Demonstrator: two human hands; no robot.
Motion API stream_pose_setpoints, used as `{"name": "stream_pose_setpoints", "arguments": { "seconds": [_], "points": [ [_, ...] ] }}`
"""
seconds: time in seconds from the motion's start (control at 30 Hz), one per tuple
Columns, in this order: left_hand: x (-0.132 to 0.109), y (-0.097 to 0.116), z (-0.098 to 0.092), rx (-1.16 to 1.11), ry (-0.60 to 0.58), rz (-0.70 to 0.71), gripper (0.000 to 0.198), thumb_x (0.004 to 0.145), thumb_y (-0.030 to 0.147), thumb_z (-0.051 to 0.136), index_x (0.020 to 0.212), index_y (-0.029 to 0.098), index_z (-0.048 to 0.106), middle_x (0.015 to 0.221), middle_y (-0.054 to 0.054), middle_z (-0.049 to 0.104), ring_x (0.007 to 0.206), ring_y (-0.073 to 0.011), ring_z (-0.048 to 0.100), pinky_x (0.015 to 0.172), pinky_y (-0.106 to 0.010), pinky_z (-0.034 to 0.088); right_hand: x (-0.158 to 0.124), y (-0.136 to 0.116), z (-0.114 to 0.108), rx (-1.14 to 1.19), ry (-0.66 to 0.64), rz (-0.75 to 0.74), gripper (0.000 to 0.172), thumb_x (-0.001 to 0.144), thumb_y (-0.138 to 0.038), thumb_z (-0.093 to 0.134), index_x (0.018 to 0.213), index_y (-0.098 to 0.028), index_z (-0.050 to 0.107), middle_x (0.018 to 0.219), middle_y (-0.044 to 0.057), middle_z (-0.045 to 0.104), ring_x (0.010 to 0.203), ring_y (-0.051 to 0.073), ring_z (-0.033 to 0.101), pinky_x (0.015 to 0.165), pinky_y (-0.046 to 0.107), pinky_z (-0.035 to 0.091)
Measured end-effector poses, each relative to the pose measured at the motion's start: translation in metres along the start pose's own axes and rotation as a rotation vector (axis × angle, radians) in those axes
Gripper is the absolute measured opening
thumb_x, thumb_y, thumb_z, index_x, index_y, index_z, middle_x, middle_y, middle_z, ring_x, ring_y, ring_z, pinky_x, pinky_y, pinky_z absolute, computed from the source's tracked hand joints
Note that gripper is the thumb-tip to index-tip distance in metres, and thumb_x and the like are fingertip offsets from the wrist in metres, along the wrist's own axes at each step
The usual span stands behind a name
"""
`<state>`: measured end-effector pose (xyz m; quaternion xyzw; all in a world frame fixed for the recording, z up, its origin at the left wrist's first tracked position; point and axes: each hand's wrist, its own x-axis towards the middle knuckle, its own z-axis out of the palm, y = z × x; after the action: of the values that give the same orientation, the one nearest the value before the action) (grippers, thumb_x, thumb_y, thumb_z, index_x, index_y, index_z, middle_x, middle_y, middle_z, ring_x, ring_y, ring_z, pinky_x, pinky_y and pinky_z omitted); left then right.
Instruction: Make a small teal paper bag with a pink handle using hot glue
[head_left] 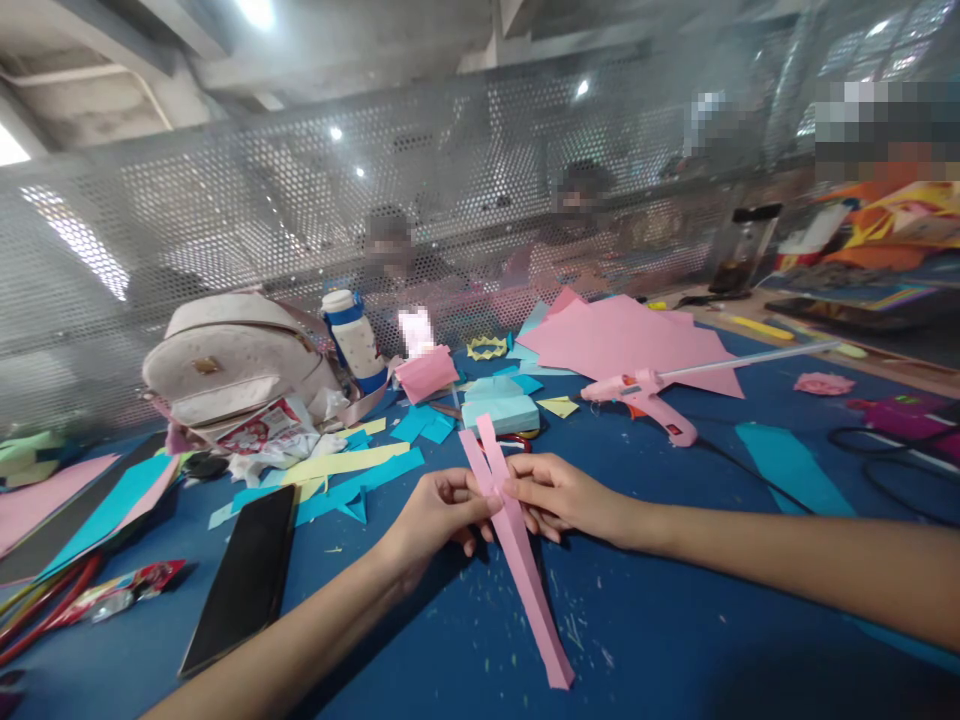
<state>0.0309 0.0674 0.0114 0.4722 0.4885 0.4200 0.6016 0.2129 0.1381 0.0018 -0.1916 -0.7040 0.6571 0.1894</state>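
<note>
The fingers point(452, 482) of the left hand point(431, 515) were closed in a pinch, thumb on top, on one edge of a pink paper strip point(521, 570), just below its fork. The right hand point(566, 495) met it from the other side, its thumb and forefinger likewise nipped tight on the paper, with the remaining fingers curled loosely beneath. The two hands nearly met at the strip. The left forearm slanted in from the lower left, while the right forearm reached in almost level from the right.

The strip was left of the pink glue gun point(637, 390) and closer to the wearer. Its long axis ran away from the wearer and a little leftward: the two forked tips pointed to the far side, and the long, creased tail pointed back toward the wearer, slightly right. Whether the tail touched the blue table point(637, 630) could not be told.

Left of the glue gun's nozzle sat a light blue block point(499, 408); just behind the gun spread pink paper sheets point(630, 335). To its right lay a pink paper rosette point(823, 384), and nearer the wearer, a blue paper strip point(787, 460). Well to its left were a black phone point(244, 580), a pale backpack point(232, 345) and a bottle point(360, 355).
</note>
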Motion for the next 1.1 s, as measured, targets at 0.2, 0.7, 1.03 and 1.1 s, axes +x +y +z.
{"name": "stream_pose_setpoints", "arguments": {
  "seconds": [0.2, 0.7, 1.03, 1.1],
  "points": [
    [-0.0029, -0.0004, 0.0008, -0.009, 0.006, 0.027, 0.031, 0.069, 0.037, 0.078, 0.076, 0.011, 0.064, 0.067, -0.005, 0.067, 0.053, -0.0093, 0.06, 0.041, -0.014, 0.043, -0.0001, 0.0029, -0.0002, 0.008, -0.001, -0.023, 0.032, 0.09, -0.046, 0.054, 0.09, -0.014, 0.056, 0.057, -0.004, 0.055, 0.037, 0.004, 0.044, 0.034, 0.014, 0.032],
    [0.0, 0.0019, 0.0001, -0.004, -0.003, -0.027, 0.036, 0.064, 0.04, 0.081, 0.072, 0.012, 0.06, 0.062, -0.004, 0.065, 0.052, -0.01, 0.06, 0.039, -0.014, 0.044, -0.0009, 0.0012, -0.0005, -0.01, 0.0, -0.008, 0.029, 0.089, -0.042, 0.055, 0.092, -0.014, 0.057, 0.056, -0.004, 0.055, 0.037, 0.004, 0.045, 0.034, 0.013, 0.033],
    [-0.002, 0.0007, 0.0004, 0.002, -0.032, -0.003, 0.035, 0.071, 0.04, 0.076, 0.086, 0.011, 0.065, 0.072, -0.008, 0.069, 0.056, -0.0119, 0.064, 0.04, -0.015, 0.044, -0.0008, -0.0015, 0.0011, -0.012, 0.041, -0.028, 0.033, 0.089, -0.046, 0.054, 0.092, -0.013, 0.057, 0.055, -0.004, 0.054, 0.037, 0.004, 0.044, 0.035, 0.014, 0.034],
    [-0.0014, 0.0011, 0.0007, 0.021, -0.057, -0.015, 0.037, 0.07, 0.041, 0.077, 0.087, 0.01, 0.066, 0.075, -0.009, 0.071, 0.056, -0.0118, 0.064, 0.04, -0.014, 0.043, -0.0009, -0.0009, 0.001, -0.017, 0.047, -0.022, 0.034, 0.09, -0.047, 0.053, 0.09, -0.013, 0.057, 0.055, -0.004, 0.054, 0.037, 0.004, 0.044, 0.035, 0.014, 0.034]
  ]
}}
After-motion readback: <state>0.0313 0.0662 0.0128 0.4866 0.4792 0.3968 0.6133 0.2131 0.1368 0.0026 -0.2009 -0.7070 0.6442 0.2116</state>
